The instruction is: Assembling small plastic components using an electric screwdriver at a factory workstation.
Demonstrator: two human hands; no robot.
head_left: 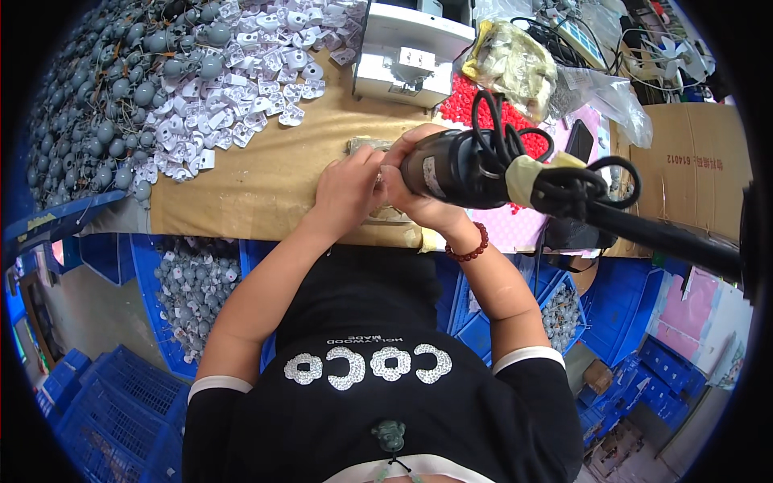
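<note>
My left hand (348,187) and my right hand (419,201) meet over a small block-like fixture (391,216) near the table's front edge. The left fingers are curled in a pinch; whatever they hold is too small and covered to name. Right beside them, my right hand is closed too, its thumb side close to the left fingertips. A black cylinder (459,169) on a black arm, with bundled cable (564,189), hides part of the right hand. I cannot tell whether that hand touches the cylinder.
Grey round parts with wires (105,129) and white plastic pieces (217,105) are heaped at the left. A white machine (412,64) stands at the back, with small red parts (463,101) beside it. Blue crates (145,306) stand below the table; cardboard (684,161) lies right.
</note>
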